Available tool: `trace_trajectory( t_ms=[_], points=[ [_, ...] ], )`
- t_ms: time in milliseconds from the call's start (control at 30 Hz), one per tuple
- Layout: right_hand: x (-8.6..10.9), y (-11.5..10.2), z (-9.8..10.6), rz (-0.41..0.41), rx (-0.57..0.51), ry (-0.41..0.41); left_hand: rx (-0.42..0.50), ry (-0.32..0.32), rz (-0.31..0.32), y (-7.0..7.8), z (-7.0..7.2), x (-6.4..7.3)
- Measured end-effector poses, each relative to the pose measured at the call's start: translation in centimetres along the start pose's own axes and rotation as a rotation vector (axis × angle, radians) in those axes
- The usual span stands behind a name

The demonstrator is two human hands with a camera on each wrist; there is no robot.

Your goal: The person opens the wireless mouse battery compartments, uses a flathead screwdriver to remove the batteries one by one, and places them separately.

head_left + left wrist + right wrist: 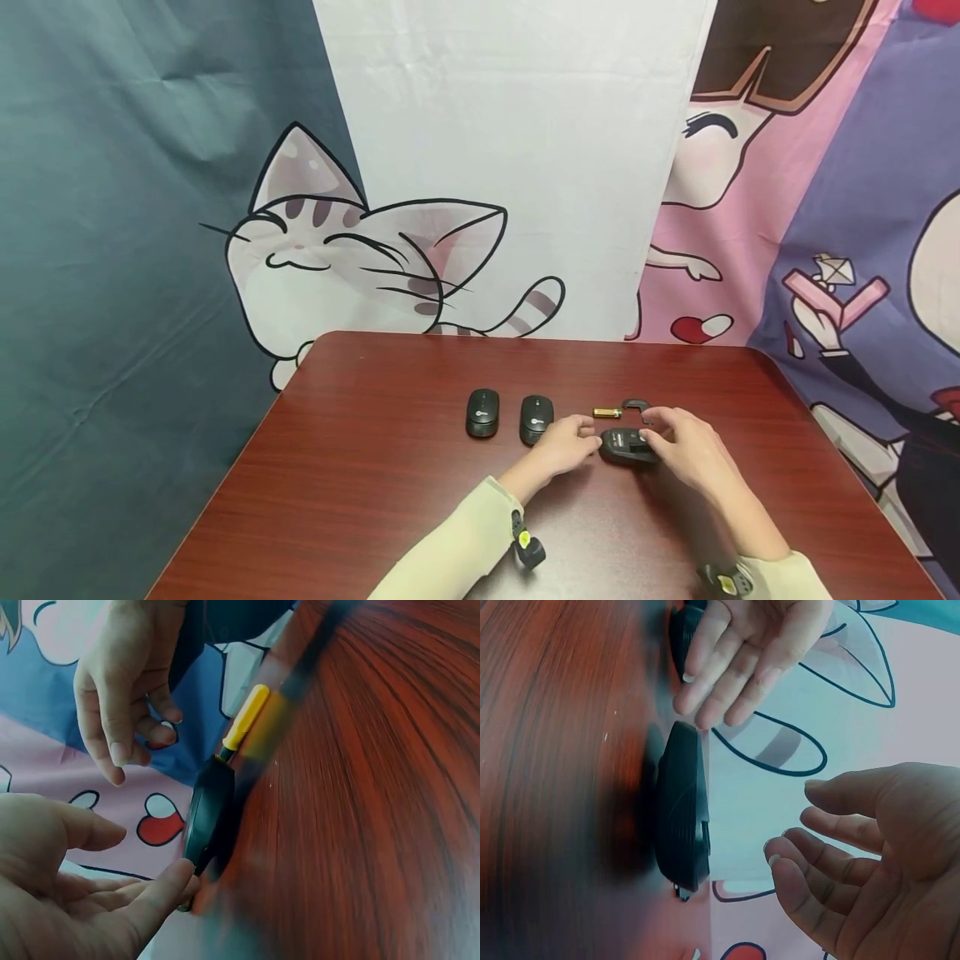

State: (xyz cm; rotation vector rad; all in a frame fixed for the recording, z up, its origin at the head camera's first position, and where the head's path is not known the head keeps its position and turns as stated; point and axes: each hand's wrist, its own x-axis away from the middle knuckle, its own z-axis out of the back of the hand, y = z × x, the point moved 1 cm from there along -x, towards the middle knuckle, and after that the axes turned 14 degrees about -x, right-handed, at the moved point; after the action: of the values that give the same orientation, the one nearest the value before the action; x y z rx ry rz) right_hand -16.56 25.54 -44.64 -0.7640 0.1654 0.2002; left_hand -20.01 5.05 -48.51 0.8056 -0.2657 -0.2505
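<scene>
- A cartoon-printed backdrop [525, 125] spread behind everything, with a striped cat drawn at left of centre.
- The reddish-brown bench [375, 433], glossy and wood-grained, reached forward to that cloth.
- Pale sleeves [457, 542] covered both forearms, and a small black wrist camera [528, 550] sat by the left cuff.
- The right hand [690, 446] was loosely curved, thumb apart from the fingers, gripping nothing; it hovered by the right end of the overturned mouse, and the right wrist view showed a gap between them.
- The left hand [567, 444] had its fingers extended and relaxed, with nothing gripped; its fingertips were at the left end of the same mouse, and whether they touched it could not be told.
- The overturned mouse [618, 444], black, lay on the bench between the two hands, its labelled face upward.
- The middle mouse [536, 417] stood upright behind the left hand, partly covered by it.
- The leftmost mouse [482, 412], also black and upright, stood just beside that one.
- A yellow rod [246, 718] with a dark tip showed beyond the overturned mouse in the left wrist view.
- A curved black piece [637, 405] lay behind the overturned mouse, near the right fingertips.
- A gold-coloured battery [607, 412] lay just left of that piece.
</scene>
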Motion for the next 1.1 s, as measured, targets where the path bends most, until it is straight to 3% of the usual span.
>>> trace_trajectory(
  t_ms=[367,567,700,867,1100],
  points=[
    [-1.0,-1.2,-1.4,0.064,-0.044,-0.011,-0.477,0.019,-0.219,-0.7,3.7,2.0],
    [-1.3,-1.9,-2.6,0.093,-0.038,-0.025,-0.668,0.074,-0.325,-2.6,6.0,3.3],
    [-1.6,-2.2,-3.4,0.119,-0.054,-0.037,-0.743,0.105,-0.362,-4.2,7.5,3.6],
    [-2.1,-2.8,-4.3,0.145,-0.071,-0.061,-0.783,0.093,-0.342,-5.8,9.0,3.6],
    [-2.8,-3.4,-5.8,0.131,-0.077,-0.109,-0.825,0.063,-0.338,-7.5,9.5,3.0]
  ],
)
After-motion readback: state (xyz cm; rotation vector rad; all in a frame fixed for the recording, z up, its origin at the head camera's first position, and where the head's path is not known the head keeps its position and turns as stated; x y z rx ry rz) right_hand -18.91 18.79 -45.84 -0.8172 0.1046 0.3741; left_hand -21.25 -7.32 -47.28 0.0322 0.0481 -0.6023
